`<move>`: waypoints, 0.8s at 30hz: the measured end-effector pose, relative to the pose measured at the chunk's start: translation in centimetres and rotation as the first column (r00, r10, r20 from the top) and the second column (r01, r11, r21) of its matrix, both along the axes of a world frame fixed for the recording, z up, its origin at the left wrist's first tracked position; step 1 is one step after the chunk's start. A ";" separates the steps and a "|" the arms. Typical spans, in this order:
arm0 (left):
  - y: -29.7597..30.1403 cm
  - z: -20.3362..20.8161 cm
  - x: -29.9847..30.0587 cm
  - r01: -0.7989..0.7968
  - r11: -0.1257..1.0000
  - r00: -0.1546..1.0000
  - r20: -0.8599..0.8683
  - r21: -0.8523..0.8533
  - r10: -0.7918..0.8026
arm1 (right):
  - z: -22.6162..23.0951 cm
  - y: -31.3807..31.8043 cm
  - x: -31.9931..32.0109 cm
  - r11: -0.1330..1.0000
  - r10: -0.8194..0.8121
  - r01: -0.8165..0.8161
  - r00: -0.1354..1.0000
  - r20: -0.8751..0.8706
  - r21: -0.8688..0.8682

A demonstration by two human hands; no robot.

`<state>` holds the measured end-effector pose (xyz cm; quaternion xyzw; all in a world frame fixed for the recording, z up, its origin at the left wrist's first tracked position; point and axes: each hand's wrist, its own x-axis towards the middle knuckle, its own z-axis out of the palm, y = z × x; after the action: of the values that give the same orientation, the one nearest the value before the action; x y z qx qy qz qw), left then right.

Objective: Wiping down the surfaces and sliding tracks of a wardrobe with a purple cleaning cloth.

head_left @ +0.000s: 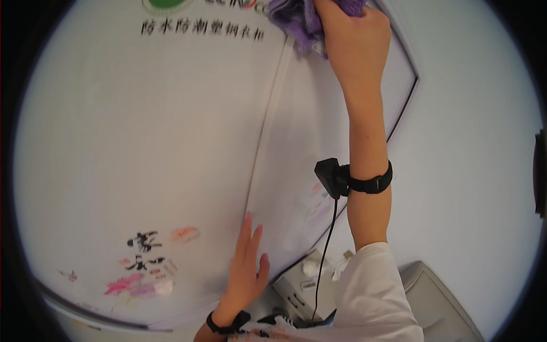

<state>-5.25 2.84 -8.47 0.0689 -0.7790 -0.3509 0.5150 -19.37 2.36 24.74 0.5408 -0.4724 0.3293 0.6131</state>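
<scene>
A white wardrobe front (165, 137) fills most of the view, with a seam running down between two panels. High up near its right edge, my right hand (360, 48) is closed around a crumpled purple cloth (296, 25), which lies against the panel. The top of this hand and of the cloth runs out of the picture. Low down by the seam is my left hand (245, 271), its fingers stretched out and holding nothing. Its fingertips are at the panel surface; whether they touch it I cannot tell.
Pink flower prints (128, 284) and dark lettering decorate the panel. A white wall (473, 142) stands to the right. Below are a small light-coloured cabinet (299, 290) with items on top and a grey chair-like piece (436, 302). A black cable (323, 262) hangs from my right forearm's strap.
</scene>
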 end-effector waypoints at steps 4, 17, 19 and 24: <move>0.3 -0.5 0.8 -0.002 0.999 0.998 0.056 -0.050 0.005 | -7.7 0.8 0.3 0.822 0.487 -0.570 0.696 0.528 -0.007; 1.1 0.6 2.9 -0.131 0.988 0.991 -0.028 -0.079 0.129 | -26.7 5.6 -0.7 0.661 0.053 -0.691 0.431 0.901 0.292; 0.6 1.9 2.7 -0.155 0.981 0.988 -0.024 -0.113 0.154 | -25.9 5.5 -0.6 0.669 0.110 -0.712 0.377 0.920 0.212; -0.2 6.1 0.1 -0.223 0.942 0.971 -0.147 -0.252 0.190 | -23.6 5.3 -2.5 0.647 0.290 -0.757 0.354 0.889 0.090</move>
<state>-5.18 2.63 -2.41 0.0591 -0.7750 -0.1904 0.5997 -21.89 7.62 1.09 0.5855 -0.5543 0.5913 0.0149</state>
